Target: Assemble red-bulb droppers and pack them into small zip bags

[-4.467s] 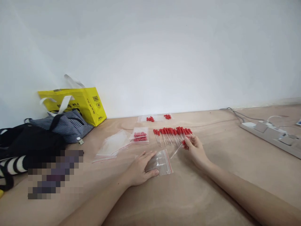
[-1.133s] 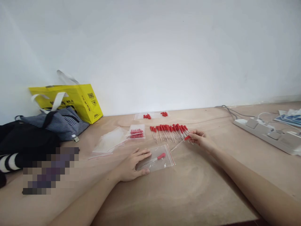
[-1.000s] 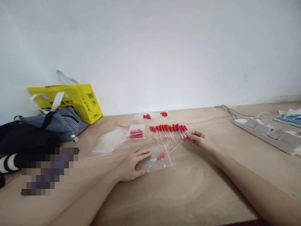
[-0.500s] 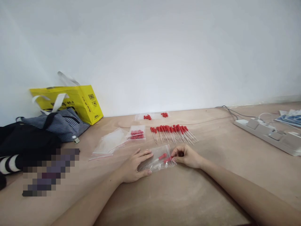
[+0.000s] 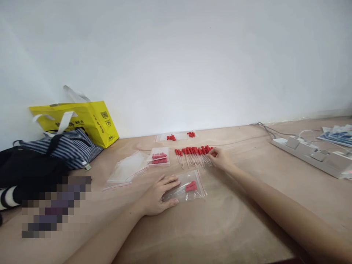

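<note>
Flat on the wooden table, a clear zip bag (image 5: 181, 190) has red-capped thin sticks inside, their red ends (image 5: 191, 186) toward the bag's right edge. My left hand (image 5: 159, 194) rests on the bag's left part with its fingers spread. Farther back lies a row of red-topped droppers (image 5: 194, 151) with pale thin stems. At the right end of that row is my right hand (image 5: 218, 158), fingers pinched together at the droppers; what lies between the fingertips is too small to tell. Left of the row sits a small bag of red pieces (image 5: 159, 157).
Flat clear bags (image 5: 128, 167) are stacked left of centre. Near the wall lies another bag with red pieces (image 5: 171, 138). A yellow bag (image 5: 101, 123), a striped bag (image 5: 71, 148) and a black bag (image 5: 30, 163) stand at left. At right are a power strip (image 5: 310, 158) and blue-white packets (image 5: 337, 135).
My right hand has left the zip bag's opening and moved up and back to the dropper row. The two red ends in the bag now lie together, farther inside. My left hand remains on the bag.
</note>
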`<move>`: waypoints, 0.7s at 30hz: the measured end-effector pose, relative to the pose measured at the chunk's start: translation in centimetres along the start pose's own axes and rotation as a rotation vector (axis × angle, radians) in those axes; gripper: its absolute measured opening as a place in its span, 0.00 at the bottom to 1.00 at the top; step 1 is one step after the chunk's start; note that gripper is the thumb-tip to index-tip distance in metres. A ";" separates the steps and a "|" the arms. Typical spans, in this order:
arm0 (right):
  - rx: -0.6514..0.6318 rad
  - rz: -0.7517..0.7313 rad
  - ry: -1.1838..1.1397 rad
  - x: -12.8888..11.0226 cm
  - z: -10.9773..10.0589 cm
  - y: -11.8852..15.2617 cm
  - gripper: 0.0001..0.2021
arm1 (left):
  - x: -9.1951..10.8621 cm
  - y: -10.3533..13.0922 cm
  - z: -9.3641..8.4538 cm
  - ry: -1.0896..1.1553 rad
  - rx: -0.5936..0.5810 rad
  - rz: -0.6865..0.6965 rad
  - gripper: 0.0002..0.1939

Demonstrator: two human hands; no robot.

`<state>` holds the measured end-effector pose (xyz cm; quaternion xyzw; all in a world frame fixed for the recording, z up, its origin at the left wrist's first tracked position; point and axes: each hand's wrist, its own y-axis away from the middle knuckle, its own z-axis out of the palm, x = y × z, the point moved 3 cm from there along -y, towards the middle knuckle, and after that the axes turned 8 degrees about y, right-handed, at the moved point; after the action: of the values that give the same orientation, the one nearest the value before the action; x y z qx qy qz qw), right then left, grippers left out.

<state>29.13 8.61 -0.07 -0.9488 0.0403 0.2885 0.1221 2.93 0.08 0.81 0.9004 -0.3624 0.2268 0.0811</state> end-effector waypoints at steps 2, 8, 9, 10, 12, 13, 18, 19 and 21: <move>0.067 0.090 0.071 0.4 -0.2 -1.8 0.10 | 0.1 0.1 -0.1 0.006 0.038 -0.001 0.26; 0.083 0.265 0.154 0.5 1.1 -3.7 0.13 | 0.2 0.7 0.1 0.038 0.065 0.007 0.22; 0.079 0.280 0.151 0.5 1.2 -3.8 0.12 | 0.2 0.7 0.2 0.047 0.059 0.008 0.21; 0.075 0.290 0.144 0.5 1.3 -3.8 0.11 | 0.2 0.7 0.2 0.053 0.056 0.008 0.21; 0.075 0.304 0.119 0.4 1.3 -4.0 0.08 | 0.3 0.7 0.2 0.062 0.058 0.003 0.21; 0.077 0.307 0.098 0.4 1.2 -4.0 0.08 | 0.3 0.7 0.2 0.067 0.059 0.000 0.21; 0.057 0.220 -0.134 -0.3 0.2 -3.7 0.10 | 0.2 0.6 0.1 0.074 0.049 -0.011 0.22; 0.045 0.179 -0.207 -0.5 0.0 -3.4 0.11 | 0.2 0.6 0.1 0.072 0.044 -0.013 0.22; 0.029 0.101 -0.354 -0.7 -0.3 -2.1 0.13 | 0.2 0.6 0.1 0.064 0.038 -0.015 0.22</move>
<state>29.01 10.59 1.07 -0.8782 0.0698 0.4559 0.1264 2.71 -0.53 0.83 0.8968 -0.3484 0.2616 0.0773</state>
